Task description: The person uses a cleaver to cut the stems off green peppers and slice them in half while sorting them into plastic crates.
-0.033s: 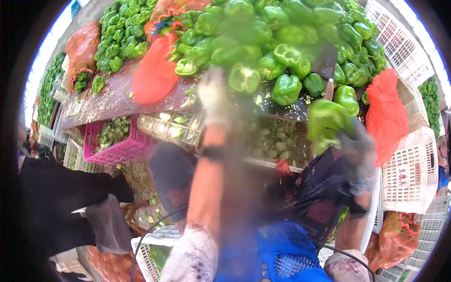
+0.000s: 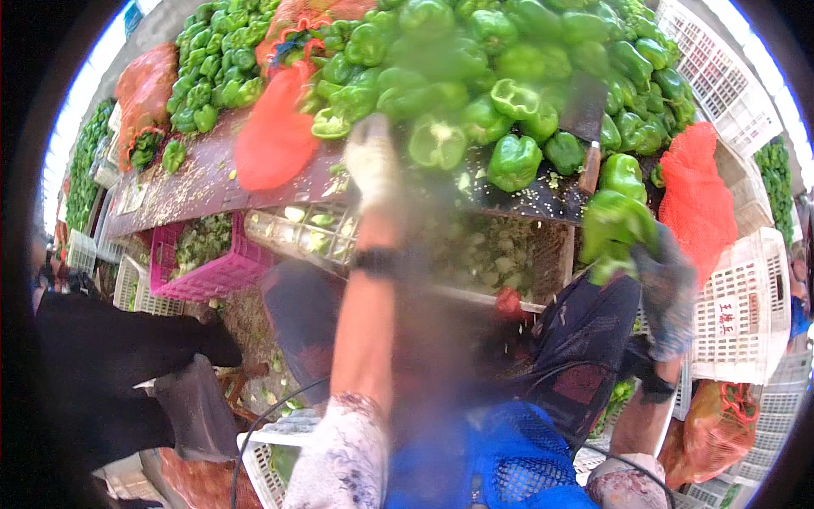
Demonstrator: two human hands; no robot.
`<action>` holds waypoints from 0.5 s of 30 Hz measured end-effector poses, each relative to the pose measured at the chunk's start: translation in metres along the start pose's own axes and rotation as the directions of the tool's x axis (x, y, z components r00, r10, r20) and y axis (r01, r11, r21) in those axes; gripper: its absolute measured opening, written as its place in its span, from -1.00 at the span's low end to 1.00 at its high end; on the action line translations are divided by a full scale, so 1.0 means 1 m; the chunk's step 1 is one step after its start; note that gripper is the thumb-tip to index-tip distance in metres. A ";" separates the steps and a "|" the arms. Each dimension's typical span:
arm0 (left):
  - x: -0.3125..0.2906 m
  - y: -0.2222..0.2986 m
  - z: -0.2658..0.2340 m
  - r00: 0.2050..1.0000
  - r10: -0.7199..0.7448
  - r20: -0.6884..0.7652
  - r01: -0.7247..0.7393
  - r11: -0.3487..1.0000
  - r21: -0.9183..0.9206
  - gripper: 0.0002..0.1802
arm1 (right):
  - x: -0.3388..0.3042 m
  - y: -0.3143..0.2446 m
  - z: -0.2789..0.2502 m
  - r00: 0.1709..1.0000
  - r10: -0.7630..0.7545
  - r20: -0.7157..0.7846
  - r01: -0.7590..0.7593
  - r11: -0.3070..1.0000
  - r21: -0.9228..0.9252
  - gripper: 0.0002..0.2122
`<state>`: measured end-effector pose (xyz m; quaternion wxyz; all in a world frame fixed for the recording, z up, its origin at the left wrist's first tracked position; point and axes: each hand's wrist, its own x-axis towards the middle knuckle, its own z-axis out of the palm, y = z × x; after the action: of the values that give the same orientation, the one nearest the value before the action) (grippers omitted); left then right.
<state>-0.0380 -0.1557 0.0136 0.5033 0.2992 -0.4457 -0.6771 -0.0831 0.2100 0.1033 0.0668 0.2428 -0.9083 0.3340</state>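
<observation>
My right hand (image 2: 663, 293), in a dark grey glove, grips a cut green bell pepper (image 2: 617, 222) just off the table's front edge. The pepper is slightly blurred by motion. My left hand (image 2: 371, 165), in a pale glove, reaches to the front of the pepper heap, between a halved pepper (image 2: 331, 124) and another pepper half (image 2: 437, 141); its fingers are too indistinct to read. Beside the heap lies a cleaver (image 2: 584, 109) with a wooden handle. Whole bell peppers (image 2: 515, 163) sit left of it.
The dark table (image 2: 195, 182) is strewn with seeds and carries a red mesh bag (image 2: 275, 140). Below it stand a pink crate (image 2: 208, 276) and a bin of trimmings (image 2: 564, 259). White crates (image 2: 738, 318) and another red mesh bag (image 2: 697, 199) are on the right. A dark-clothed person (image 2: 119, 365) is at left.
My right hand has moved to the right with the cut bell pepper. My left hand has shifted slightly left and looks a little sharper.
</observation>
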 end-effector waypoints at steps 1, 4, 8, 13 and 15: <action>0.029 -0.004 -0.003 0.988 0.155 -0.015 -0.149 0.970 0.192 -0.63 | 0.001 0.025 -0.027 0.994 0.092 0.057 -0.069 0.948 -0.311 -0.65; 0.074 -0.004 0.005 0.965 0.221 0.143 -0.262 0.755 0.601 -0.58 | 0.015 0.083 -0.058 0.993 0.053 -0.102 -0.108 0.744 -0.660 -0.57; 0.084 -0.004 0.019 0.869 0.255 0.425 -0.441 0.005 0.898 -0.53 | 0.074 0.060 -0.004 0.998 0.062 -0.003 -0.059 0.944 -0.323 -0.53; 0.083 0.003 0.021 0.808 0.329 0.489 -0.505 -0.040 0.862 -0.62 | 0.126 0.041 0.084 0.994 0.015 0.111 0.050 0.828 -0.558 -0.63; 0.061 0.003 0.000 0.871 0.363 0.330 -0.422 0.210 0.882 -0.62 | 0.129 0.034 0.090 0.988 0.085 0.131 -0.004 0.853 -0.522 -0.62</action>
<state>-0.0559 -0.2136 0.0195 0.3785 0.3924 -0.8247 -0.1505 -0.2084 0.1235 0.0510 0.0540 0.2190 -0.9725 0.0586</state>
